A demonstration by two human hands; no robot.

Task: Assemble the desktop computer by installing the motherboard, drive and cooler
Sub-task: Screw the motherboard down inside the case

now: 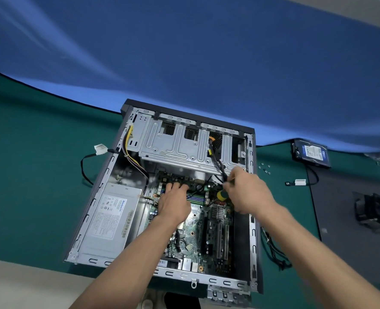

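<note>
An open computer case (100, 197) lies flat on the green table. The green motherboard (193, 239) sits inside it. My left hand (173, 201) presses flat on the board's upper part, fingers straight. My right hand (247, 192) grips a screwdriver with a yellow and green handle (221, 195) over the board's upper right corner; its tip is hidden. The hard drive (311, 153) lies on the table at the far right. The cooler with its fan (376, 211) rests on a dark mat at the right edge.
A grey power supply (111, 217) fills the case's left side. A metal drive cage (178, 143) spans its far end, with black cables hanging from it. Several small screws (264, 168) lie right of the case. Loose cables (276, 248) and a white connector (300, 182) lie nearby.
</note>
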